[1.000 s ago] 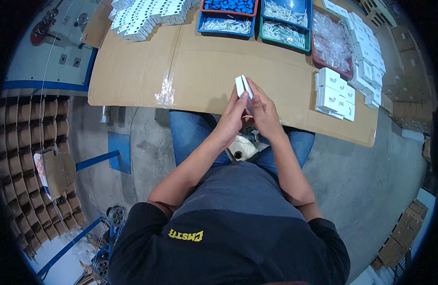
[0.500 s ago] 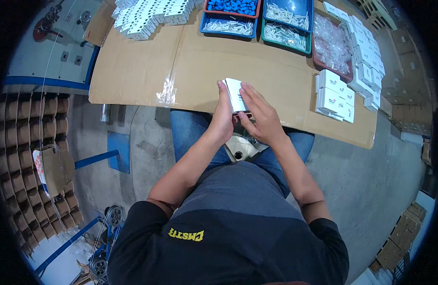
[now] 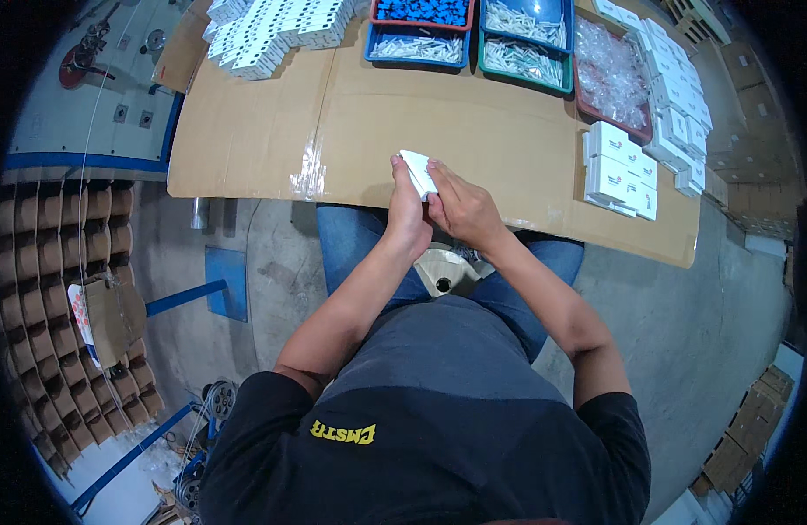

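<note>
Just above the near edge of the cardboard-covered table (image 3: 246, 140), a small white carton (image 3: 418, 173) is held between my two hands. My left hand (image 3: 408, 210) grips its left side, with the thumb along the edge. My right hand (image 3: 463, 206) is closed on its right side and lower end, and its fingers cover part of the box. Whether the lower end of the carton stands open cannot be made out behind the fingers.
Stacked white cartons (image 3: 622, 179) lie at the table's right, with more behind. Far back are trays of blue pieces (image 3: 421, 10), white sticks (image 3: 526, 66) and clear plastic bags (image 3: 609, 74). Rows of small white boxes (image 3: 281, 31) fill the back left. Blue-framed machinery (image 3: 193, 302) stands left.
My right hand has shifted from lying flat along the carton's face to curling round its right side and lower end. The carton has tilted and sits slightly further left.
</note>
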### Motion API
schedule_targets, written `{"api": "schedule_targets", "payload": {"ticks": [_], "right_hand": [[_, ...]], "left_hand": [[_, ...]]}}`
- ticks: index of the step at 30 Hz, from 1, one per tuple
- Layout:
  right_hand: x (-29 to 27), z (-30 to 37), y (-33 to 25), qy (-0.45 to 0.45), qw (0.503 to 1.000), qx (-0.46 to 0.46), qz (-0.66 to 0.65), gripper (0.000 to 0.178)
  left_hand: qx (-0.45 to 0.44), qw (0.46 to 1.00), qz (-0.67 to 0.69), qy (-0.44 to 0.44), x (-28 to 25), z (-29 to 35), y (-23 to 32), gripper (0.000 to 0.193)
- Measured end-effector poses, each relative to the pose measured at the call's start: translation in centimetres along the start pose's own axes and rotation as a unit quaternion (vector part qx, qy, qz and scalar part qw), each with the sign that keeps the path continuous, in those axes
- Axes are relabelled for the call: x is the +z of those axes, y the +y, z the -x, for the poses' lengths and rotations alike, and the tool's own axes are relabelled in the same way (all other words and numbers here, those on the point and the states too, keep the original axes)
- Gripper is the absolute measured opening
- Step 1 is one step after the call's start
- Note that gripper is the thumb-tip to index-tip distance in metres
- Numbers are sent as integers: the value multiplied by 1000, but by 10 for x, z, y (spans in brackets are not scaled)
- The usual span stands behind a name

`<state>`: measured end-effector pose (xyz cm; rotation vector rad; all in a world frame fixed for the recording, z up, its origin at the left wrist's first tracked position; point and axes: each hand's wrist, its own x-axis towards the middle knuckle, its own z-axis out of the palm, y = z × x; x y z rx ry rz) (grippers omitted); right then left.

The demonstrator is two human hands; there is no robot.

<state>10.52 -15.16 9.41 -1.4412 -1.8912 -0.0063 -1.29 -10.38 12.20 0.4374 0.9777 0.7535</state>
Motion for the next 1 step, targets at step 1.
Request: {"api": "schedule_targets", "payload": {"ticks": [1], "right_hand": [[0, 0, 1, 9, 1000, 2, -6, 43]], "left_hand": [[-1, 1000, -2, 1, 0, 0, 0, 65]]}}
